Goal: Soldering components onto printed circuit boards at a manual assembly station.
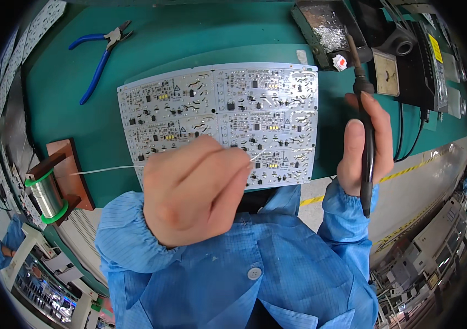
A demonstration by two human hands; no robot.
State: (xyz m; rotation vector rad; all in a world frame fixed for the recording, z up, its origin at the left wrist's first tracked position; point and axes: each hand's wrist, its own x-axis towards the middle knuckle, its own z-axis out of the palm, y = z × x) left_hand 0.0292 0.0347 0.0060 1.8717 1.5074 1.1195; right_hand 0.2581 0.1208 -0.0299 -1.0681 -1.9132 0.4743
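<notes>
My left hand [198,189] is closed in a pinch on a thin strand of solder wire [110,169], above the lower left part of a white circuit board panel [266,90]. The wire's short end pokes out past the fingertips over the board. Its other end runs left to a solder spool [47,196] with green rims on a wooden stand [72,164]. In my right hand [368,142] a black soldering iron [366,131] is held, right of the panel, its tip pointing away over the tray of solder scraps. Part of the panel is hidden behind my left hand.
Blue-handled cutters [102,57] lie at the far left of the green mat [189,38]. A metal tray [326,33] with solder scraps stands at the far right, beside a small tip-cleaning dish [386,71] and a black soldering station [417,71] with cables.
</notes>
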